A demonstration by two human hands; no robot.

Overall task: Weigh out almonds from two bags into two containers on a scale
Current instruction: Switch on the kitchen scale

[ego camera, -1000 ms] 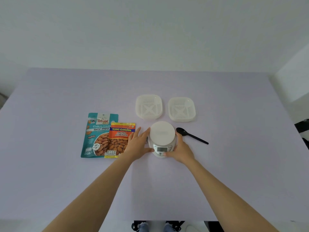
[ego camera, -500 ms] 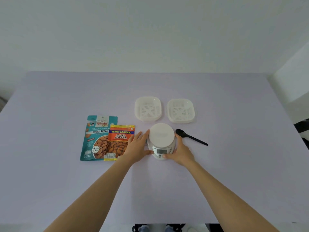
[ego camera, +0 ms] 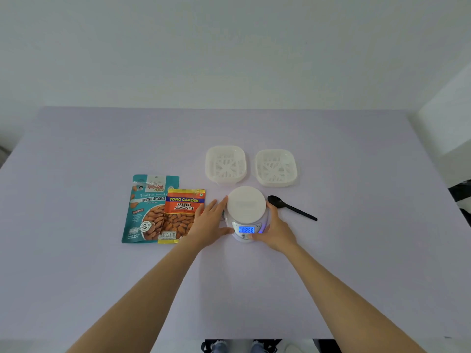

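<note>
- One kitchen scale (ego camera: 246,212) at centre frame, display lit; left hand (ego camera: 209,222) flat against it, right hand (ego camera: 276,230) curled round it.
- Two almond bags at centre-left: teal bag (ego camera: 145,210), orange bag (ego camera: 182,215).
- Two slotted tubs above: left container (ego camera: 225,164), right container (ego camera: 276,167).
- One black spoon (ego camera: 290,207) at right.

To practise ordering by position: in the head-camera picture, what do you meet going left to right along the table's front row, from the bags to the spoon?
Teal roasted almonds bag → orange salted almonds bag → left hand → scale → black spoon. The right hand overlaps the scale, so it is left out.

Glossy foil bags (ego camera: 163,210), plastic scale (ego camera: 246,212)
</note>
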